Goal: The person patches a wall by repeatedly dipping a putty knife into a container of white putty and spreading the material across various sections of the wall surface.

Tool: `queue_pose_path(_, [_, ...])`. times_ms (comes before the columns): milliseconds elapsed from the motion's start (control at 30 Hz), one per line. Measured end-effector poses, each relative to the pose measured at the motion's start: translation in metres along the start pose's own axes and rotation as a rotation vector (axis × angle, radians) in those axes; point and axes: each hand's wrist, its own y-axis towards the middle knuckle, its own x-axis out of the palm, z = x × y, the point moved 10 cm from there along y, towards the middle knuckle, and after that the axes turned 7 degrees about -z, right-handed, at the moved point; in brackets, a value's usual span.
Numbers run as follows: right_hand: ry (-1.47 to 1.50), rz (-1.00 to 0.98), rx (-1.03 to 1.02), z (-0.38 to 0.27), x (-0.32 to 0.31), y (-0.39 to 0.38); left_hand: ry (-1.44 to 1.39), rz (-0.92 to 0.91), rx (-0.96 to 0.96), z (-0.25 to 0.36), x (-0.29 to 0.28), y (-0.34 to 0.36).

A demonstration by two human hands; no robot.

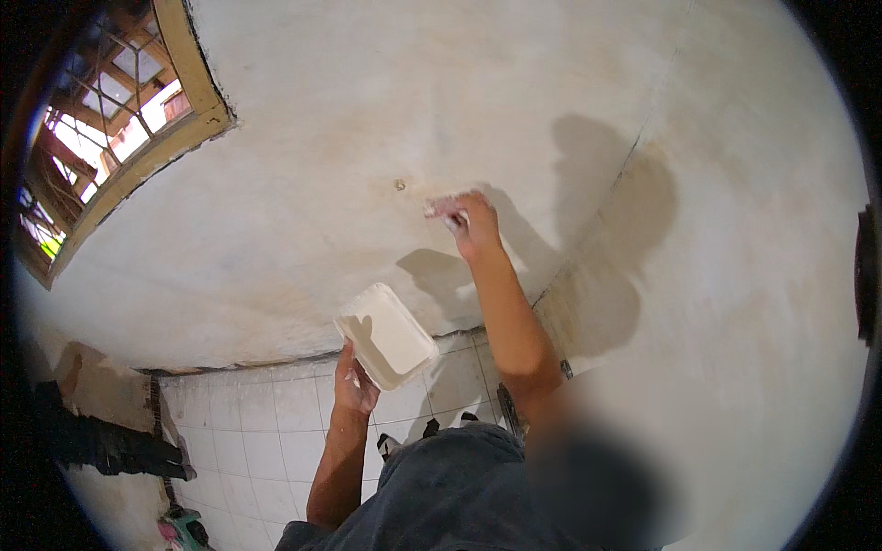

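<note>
My left hand point(354, 386) grips a shallow white tray point(423, 323) by its near left corner, held out in front of the wall. The tray's inside looks off-white, and a shadow falls across it; how much paste lies in it I cannot tell. Up at the pale, patchy wall point(322, 138), my right hand point(476, 225) is closed on a small flat pinkish piece point(441, 206) smeared with white. This piece is at the wall surface, just right of and below a small round spot point(400, 185). White smears mark the fingers of both hands.
A wooden-framed window point(197, 92) with a metal grille is at upper left. White floor tiles point(243, 409) run along the wall's foot. At far left stands another person in dark trousers point(110, 445). A green and pink object point(184, 531) lies at lower left. A wall corner point(611, 188) rises at right.
</note>
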Motion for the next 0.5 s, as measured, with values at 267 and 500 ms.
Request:
queue_pose_path(267, [-0.203,0.018,-0.147,-0.027,0.019,-0.018,-0.003,-0.007,0.029,0.006,-0.03,0.028])
queue_pose_path(500, [-1.282,0.455,-0.61,-0.121,0.085,-0.038,0.022,-0.006,-0.014,0.018,-0.024,0.031])
